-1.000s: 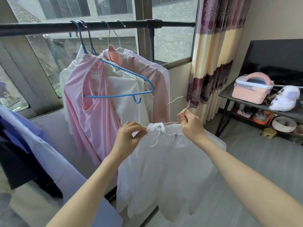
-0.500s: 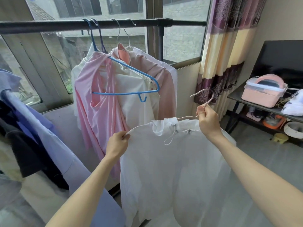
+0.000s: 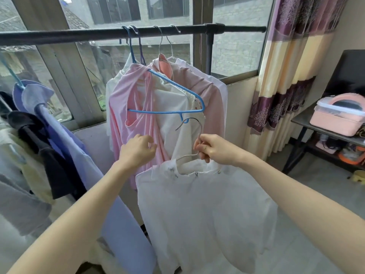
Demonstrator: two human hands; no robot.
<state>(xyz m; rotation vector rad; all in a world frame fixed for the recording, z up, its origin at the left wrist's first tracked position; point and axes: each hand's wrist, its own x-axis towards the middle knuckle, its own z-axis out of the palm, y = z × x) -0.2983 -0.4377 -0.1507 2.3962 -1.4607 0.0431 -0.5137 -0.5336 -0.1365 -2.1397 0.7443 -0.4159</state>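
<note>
Hanging below the right hand [image 3: 214, 150] — white garment [image 3: 203, 210].

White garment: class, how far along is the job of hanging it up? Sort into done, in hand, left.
Done: the white garment sits on its hanger. In hand: the right hand grips the hanger by its neck, not yet on the rail. Left: hang it on the rail, probably beside the pink top.

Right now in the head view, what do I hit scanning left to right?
periwinkle shirt → left hand → right hand, gripping the wire hanger → striped curtain → pink storage box
</note>
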